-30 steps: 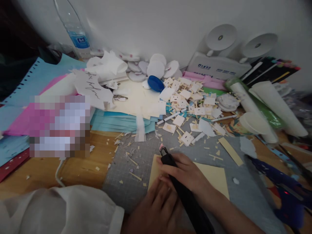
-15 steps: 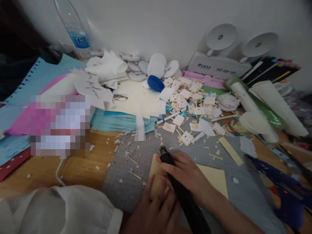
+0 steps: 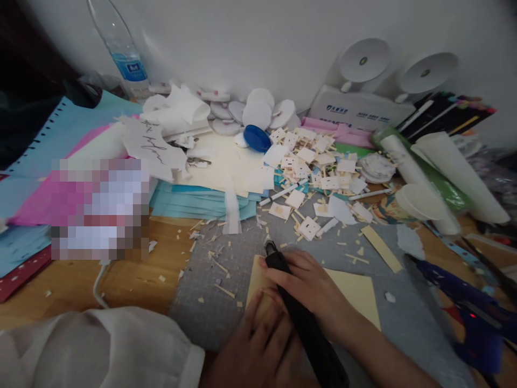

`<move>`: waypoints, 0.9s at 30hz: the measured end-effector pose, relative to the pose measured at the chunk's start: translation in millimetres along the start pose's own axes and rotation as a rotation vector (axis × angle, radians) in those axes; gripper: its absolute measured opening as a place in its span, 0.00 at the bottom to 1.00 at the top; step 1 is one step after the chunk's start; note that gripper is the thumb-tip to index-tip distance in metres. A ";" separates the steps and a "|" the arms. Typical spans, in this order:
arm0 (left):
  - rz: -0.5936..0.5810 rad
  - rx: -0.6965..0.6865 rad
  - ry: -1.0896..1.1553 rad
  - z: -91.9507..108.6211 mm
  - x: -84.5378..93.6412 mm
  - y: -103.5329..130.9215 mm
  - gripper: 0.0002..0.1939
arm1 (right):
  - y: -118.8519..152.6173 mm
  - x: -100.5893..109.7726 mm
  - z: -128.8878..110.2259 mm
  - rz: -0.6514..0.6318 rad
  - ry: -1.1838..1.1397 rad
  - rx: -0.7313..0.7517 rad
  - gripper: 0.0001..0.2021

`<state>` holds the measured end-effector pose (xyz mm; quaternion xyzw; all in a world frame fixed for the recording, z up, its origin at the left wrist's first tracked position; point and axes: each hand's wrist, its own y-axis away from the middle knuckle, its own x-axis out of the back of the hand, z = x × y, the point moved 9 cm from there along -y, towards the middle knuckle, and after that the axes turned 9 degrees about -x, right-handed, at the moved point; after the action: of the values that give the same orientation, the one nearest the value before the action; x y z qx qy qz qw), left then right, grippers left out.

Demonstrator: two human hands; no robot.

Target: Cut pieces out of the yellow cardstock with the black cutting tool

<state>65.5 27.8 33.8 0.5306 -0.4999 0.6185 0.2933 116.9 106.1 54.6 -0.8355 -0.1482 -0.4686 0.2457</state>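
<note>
The black tool slants over the yellow sheet on the gray mat, gripped in the closed right hand; the left hand presses the sheet, fingers bent. Beyond lie small paper squares on the counter.

Right hand hides the tool's grip; tool's rear end cut off at bottom. Yellow paper partly covered by left hand, which is dim, blurry. Pixelation masks the item at left. Bottle top cropped. Small router print unreadable.
</note>
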 end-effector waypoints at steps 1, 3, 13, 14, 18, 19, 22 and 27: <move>0.006 -0.002 -0.006 -0.2 0.6 -0.1 0.16 | -0.3 -0.3 0.2 -0.004 0.000 -0.003 0.12; -0.006 -0.009 -0.004 -0.6 0.3 -0.8 0.15 | -1.0 -0.1 -0.2 -0.002 0.002 -0.004 0.12; -0.048 -0.014 0.012 -6.2 1.5 -6.9 0.16 | 4.0 -8.7 8.4 -0.033 -0.040 -0.049 0.16; -0.038 -0.005 0.018 -6.6 1.2 -5.8 0.16 | 5.1 -10.7 11.5 -0.029 -0.051 -0.057 0.17; -0.012 0.064 0.015 -11.9 -0.2 0.0 0.17 | 6.8 -16.8 24.6 -0.011 -0.100 -0.118 0.15; -0.013 0.079 0.003 -13.5 -0.2 0.8 0.17 | 6.7 -17.5 27.2 -0.010 -0.113 -0.134 0.15; -0.051 0.115 -0.041 -18.0 -1.0 1.3 0.18 | 6.2 -20.0 30.3 -0.038 -0.136 -0.140 0.15; -0.105 0.117 -0.064 -19.4 -3.2 -2.0 0.20 | 6.9 -26.9 33.0 -0.119 -0.100 -0.129 0.14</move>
<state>61.0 47.1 32.6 0.5920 -0.4434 0.6131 0.2777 129.8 118.0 15.1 -0.8618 -0.1792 -0.4486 0.1551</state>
